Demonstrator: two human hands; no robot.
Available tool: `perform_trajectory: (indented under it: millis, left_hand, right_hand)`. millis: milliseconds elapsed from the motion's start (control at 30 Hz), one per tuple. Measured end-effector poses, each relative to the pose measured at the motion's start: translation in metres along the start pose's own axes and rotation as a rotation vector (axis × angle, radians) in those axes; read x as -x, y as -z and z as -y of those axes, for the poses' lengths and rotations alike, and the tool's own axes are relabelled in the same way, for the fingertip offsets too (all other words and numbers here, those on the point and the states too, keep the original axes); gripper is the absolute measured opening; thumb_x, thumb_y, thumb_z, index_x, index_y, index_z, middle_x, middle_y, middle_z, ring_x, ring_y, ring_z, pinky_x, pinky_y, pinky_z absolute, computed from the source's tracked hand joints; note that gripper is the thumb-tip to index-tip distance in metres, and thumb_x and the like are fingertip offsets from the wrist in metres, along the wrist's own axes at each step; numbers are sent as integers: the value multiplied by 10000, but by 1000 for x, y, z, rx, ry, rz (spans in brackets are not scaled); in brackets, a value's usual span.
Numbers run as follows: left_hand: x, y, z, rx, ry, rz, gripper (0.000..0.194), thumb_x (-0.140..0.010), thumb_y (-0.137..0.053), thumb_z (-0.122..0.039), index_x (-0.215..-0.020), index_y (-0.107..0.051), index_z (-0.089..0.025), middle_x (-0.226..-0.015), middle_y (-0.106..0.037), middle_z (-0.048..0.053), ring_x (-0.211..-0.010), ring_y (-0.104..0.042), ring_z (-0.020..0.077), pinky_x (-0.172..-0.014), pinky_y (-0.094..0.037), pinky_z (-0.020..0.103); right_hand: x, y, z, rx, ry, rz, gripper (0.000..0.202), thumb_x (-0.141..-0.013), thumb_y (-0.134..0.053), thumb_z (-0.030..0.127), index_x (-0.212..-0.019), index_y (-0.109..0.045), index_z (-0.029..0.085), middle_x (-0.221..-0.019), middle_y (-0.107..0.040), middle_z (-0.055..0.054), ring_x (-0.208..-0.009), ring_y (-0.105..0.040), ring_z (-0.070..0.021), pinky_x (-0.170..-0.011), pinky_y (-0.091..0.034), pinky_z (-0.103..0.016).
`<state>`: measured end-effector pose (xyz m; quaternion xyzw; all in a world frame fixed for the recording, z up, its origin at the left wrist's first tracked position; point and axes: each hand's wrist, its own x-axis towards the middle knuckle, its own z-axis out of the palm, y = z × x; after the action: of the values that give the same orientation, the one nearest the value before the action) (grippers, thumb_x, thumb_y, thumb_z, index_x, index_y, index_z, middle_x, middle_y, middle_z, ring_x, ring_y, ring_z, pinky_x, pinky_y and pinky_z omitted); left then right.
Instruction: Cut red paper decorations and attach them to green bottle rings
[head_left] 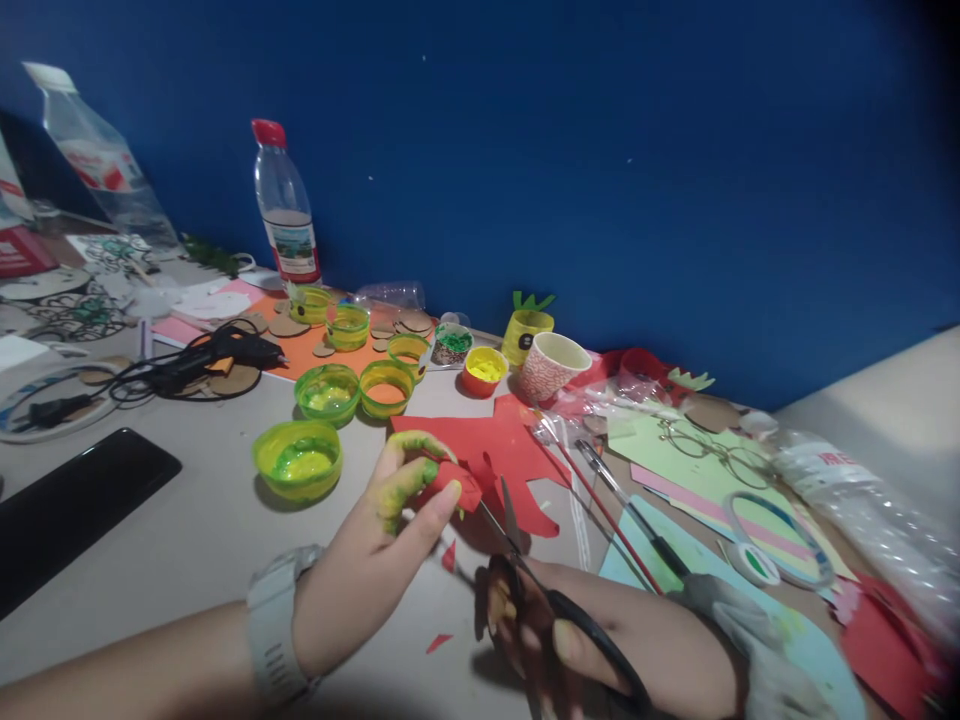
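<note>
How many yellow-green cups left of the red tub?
6: one cup nearest the black phone; two cups side by side behind it; three cups farther back by the orange paper. Others may be hidden.

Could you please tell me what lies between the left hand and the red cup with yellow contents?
In the head view, a large red paper sheet lies between the left hand and the red cup.

Black phone (94, 505) at eight o'clock: I lose its end past the left edge. Clear bottle (862, 500) between three and four, cut by right edge. Red paper piece (461, 487), centre-six, partly hidden by left hand (394, 500); right hand's (596, 592) lower fingers blurred, I can't separate them.
</note>
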<state>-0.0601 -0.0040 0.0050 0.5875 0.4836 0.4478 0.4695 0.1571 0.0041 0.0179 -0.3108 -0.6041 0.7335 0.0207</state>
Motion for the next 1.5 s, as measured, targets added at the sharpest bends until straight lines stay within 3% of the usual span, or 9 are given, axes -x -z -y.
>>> perform_trajectory:
  millis: [200, 400, 500, 600, 933, 1133, 1267, 1433, 1500]
  left_hand:
    - [2, -1, 3, -119, -81, -102, 166, -945, -499, -305, -1075, -597, -271, -1203, -498, 15, -1164, -470, 156, -997, -364, 217]
    - [6, -4, 8, -90, 150, 21, 252, -912, -514, -434, -960, -623, -212, -962, -659, 36, -911, -586, 184, -814, -452, 261]
    - [7, -6, 8, -43, 157, 101, 278, -915, -499, -450, -858, -623, -208, -829, -666, 18, -749, -579, 156, -669, -457, 228]
    - [7, -7, 6, -11, 127, 166, 299, -925, -494, -423, -750, -597, -204, -737, -646, 1, -689, -561, 136, -654, -456, 202]
    - [6, -5, 7, 60, 130, 232, 288, -931, -490, -417, -795, -606, -191, -767, -624, -9, -731, -557, 120, -677, -466, 168]
    - [8, -2, 6, 128, 147, 289, 278, -932, -492, -393, -813, -619, -177, -783, -624, -5, -737, -550, 117, -687, -470, 169]
    - [7, 0, 2, 166, 161, 323, 275, -931, -496, -378, -782, -601, -171, -753, -594, -13, -704, -523, 105, -663, -457, 161]
    - [6, 0, 1, 192, 163, 337, 231, -927, -501, -332, -802, -606, -170, -737, -577, -19, -674, -491, 95, -650, -445, 160]
    - [6, 0, 2, 182, 157, 313, 236, -923, -507, -338, -796, -612, -170, -740, -581, -18, -673, -487, 96, -642, -443, 160]
  right_hand:
    - [-1, -6, 5, 169, 89, -123, 635, -840, -355, 761, -939, -498, 150, -806, -507, -35, -644, -499, -133, -628, -493, -274]
    - [-5, -8, 3, 221, 118, -171, 619, -835, -361, 765, -905, -495, 165, -780, -491, -22, -679, -469, -148, -653, -474, -293]
    - [-6, -10, 2, 190, 133, -156, 613, -830, -365, 770, -903, -479, 172, -747, -462, -2, -642, -446, -134, -581, -435, -256]
    - [-6, -10, 2, 241, 141, -150, 603, -840, -346, 764, -894, -466, 175, -751, -450, 0, -636, -413, -126, -559, -393, -242]
    - [-11, -9, -5, 277, 245, -40, 615, -871, -272, 746, -890, -483, 168, -758, -455, -6, -645, -414, -132, -596, -399, -252]
    - [-16, -11, -26, 211, 259, -7, 591, -860, -370, 721, -961, -514, 157, -824, -488, -12, -690, -443, -129, -619, -392, -237]
    - [-17, -5, -26, 178, 273, 48, 600, -863, -392, 702, -996, -547, 138, -846, -503, -23, -691, -456, -129, -604, -404, -224]
    - [-16, -6, -24, 186, 248, 33, 537, -863, -419, 686, -915, -540, 166, -790, -505, -9, -663, -467, -132, -594, -409, -232]
    - [-16, -8, -26, 176, 225, 0, 596, -836, -380, 745, -899, -525, 171, -783, -504, -13, -647, -463, -135, -580, -407, -239]
